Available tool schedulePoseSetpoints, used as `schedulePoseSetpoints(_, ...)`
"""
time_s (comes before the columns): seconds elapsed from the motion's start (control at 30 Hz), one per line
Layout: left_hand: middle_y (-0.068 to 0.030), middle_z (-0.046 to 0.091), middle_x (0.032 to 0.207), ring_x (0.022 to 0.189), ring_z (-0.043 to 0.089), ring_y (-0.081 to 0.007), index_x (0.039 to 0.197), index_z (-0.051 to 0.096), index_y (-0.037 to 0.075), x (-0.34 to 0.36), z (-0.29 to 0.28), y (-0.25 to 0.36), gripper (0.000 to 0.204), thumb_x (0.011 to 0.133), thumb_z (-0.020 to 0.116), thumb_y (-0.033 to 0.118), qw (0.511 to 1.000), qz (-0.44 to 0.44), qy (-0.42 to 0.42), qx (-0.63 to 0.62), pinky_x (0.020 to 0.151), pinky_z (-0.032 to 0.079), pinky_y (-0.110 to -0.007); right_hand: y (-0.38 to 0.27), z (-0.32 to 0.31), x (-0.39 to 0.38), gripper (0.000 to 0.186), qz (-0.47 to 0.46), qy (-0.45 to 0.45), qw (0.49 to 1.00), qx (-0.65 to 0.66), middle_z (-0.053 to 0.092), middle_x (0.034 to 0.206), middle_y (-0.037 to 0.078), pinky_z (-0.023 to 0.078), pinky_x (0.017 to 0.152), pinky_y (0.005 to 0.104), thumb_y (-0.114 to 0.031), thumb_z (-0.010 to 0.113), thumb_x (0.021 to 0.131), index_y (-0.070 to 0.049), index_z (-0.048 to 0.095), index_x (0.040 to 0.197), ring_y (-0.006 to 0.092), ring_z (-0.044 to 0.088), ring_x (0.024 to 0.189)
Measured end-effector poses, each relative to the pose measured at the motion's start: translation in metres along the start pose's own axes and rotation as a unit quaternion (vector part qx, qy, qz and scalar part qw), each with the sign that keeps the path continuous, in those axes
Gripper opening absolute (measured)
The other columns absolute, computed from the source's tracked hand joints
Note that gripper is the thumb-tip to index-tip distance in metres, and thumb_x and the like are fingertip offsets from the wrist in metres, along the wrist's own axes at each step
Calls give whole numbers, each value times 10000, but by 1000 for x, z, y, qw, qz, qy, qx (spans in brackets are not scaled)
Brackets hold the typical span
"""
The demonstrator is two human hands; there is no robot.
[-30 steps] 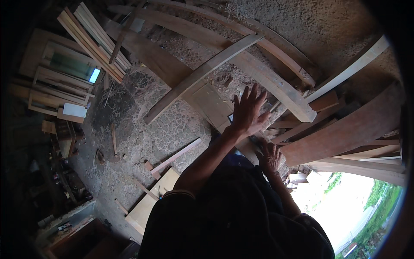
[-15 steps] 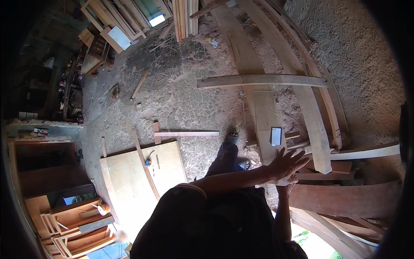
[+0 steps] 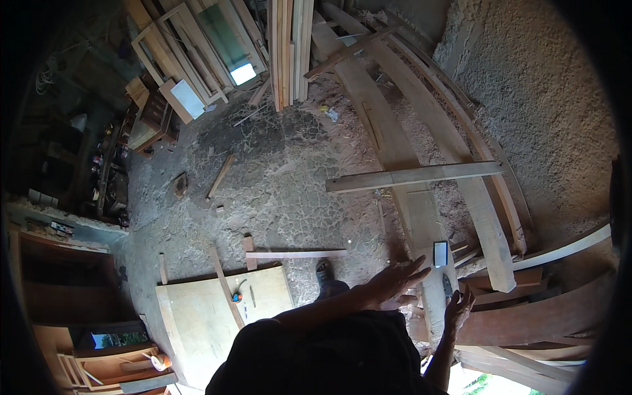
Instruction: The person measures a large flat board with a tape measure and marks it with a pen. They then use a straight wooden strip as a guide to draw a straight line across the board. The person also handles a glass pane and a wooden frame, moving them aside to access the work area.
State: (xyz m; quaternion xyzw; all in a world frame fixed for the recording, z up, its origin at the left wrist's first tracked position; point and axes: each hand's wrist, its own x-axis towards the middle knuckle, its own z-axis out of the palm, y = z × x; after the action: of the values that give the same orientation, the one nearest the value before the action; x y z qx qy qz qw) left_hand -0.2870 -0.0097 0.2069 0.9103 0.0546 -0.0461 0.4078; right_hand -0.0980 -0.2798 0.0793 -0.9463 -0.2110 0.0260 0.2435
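Observation:
My left hand (image 3: 394, 283) reaches out over the long plank (image 3: 416, 217), fingers stretched and spread, holding nothing. A short way to its right, my right hand (image 3: 459, 308) is raised with its fingers apart and slightly curled; nothing shows in it. The two hands are separate from each other. Just beyond them, a flat dark-framed rectangle with a pale face (image 3: 440, 254), like a phone or small tablet, lies on the plank. Neither hand touches it.
A crossbeam (image 3: 415, 176) lies over the planks, beside a rough wall (image 3: 546, 131). Stacked boards (image 3: 526, 309) fill the right. A pale panel (image 3: 266, 296) with a blue-and-orange tool (image 3: 237, 297) is at lower left. Upright timber (image 3: 289, 59) and frames stand at the back.
My hands were together, one over the other; now they are apart, the left one further left. The view has shifted, so the floor and planks appear lower. My feet have changed position.

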Motion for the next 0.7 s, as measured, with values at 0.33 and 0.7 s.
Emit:
schedulePoseSetpoints(0.33,-302,433,1493,1349,478,-416,1452,459,-12,-156,-94,-167,621,929,705,216,976,-106,181,-52,1075,443,-445,-127,42,61,431,106,84,962,236,671,1224,212,482,996,399,-265,560,999,8,591,1331,302,633,1163)
schedulePoseSetpoints(0.7,-237,515,1440,1324,518,-362,1469,444,7,-88,-215,-242,574,1000,620,290,782,-232,353,-457,1097,417,-496,-68,128,120,601,224,144,891,369,523,1455,189,435,1046,365,-321,641,943,60,512,1390,298,544,1282)
